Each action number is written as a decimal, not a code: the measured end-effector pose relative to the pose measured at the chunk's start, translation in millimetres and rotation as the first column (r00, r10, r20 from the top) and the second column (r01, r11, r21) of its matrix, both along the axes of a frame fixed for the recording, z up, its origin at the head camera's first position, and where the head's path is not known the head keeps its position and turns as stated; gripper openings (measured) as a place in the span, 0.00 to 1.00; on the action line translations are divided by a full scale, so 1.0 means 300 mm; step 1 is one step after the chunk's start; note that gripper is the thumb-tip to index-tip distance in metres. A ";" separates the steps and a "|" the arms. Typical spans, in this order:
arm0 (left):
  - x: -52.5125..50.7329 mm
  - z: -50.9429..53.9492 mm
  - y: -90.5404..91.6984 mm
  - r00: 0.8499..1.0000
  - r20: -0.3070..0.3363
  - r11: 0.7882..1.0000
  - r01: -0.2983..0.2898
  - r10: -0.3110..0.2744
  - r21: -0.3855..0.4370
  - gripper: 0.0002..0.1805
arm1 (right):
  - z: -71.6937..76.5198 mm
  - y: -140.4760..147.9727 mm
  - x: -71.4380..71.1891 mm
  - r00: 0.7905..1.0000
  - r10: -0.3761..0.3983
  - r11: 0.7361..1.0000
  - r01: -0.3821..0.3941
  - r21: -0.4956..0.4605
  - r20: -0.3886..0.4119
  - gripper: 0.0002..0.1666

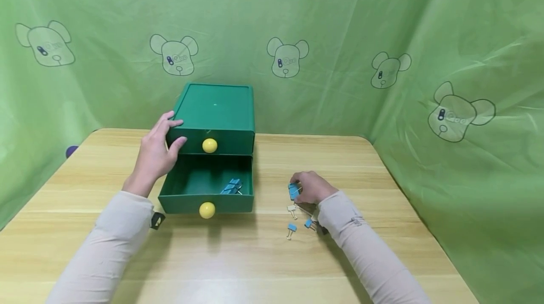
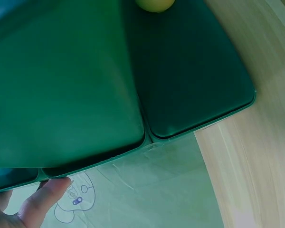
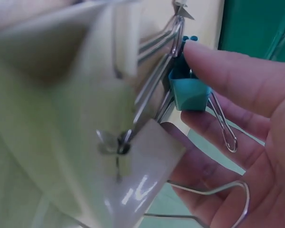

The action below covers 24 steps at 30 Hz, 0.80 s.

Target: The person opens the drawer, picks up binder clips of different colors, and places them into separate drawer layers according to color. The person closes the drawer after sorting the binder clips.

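A green two-drawer box [image 1: 216,105] stands on the table, its lower drawer [image 1: 180,204] pulled out with blue binder clips [image 1: 232,186] inside. My left hand [image 1: 156,153] rests against the left side of the upper section, thumb at the front corner; the left wrist view shows part of that hand [image 2: 38,202] at the box's edge. Right of the box, my right hand [image 1: 314,187] pinches a blue binder clip [image 3: 192,95] between thumb and fingers. Below it lie a white binder clip [image 1: 291,208] and two blue binder clips [image 1: 292,227]. A large pale clip [image 3: 156,166] looms blurred in the right wrist view.
Yellow round knobs [image 1: 207,210] stick out from both drawer fronts. A green curtain [image 1: 331,87] with bear-head outlines hangs behind and beside the wooden table [image 1: 191,266]. Something small and purple [image 1: 71,151] shows beyond the table's left edge.
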State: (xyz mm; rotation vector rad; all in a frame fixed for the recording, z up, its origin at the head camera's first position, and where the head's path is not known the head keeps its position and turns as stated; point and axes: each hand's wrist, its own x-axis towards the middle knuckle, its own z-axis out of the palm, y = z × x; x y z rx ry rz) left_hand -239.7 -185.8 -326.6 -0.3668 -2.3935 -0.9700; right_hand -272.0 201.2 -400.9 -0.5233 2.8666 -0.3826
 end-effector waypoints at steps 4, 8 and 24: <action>0.002 0.000 0.000 1.000 -0.001 1.000 -0.001 0.001 -0.001 0.22 | 0.002 0.003 0.000 1.000 -0.011 1.000 0.011 -0.003 -0.005 0.30; 0.003 0.001 0.001 1.000 -0.003 1.000 -0.001 0.001 -0.002 0.22 | 0.002 0.004 0.001 1.000 -0.022 1.000 0.022 -0.021 -0.009 0.29; 0.005 0.003 0.003 1.000 -0.007 1.000 0.009 -0.009 0.001 0.22 | 0.019 -0.004 0.008 0.999 -0.033 0.998 0.031 -0.049 -0.040 0.29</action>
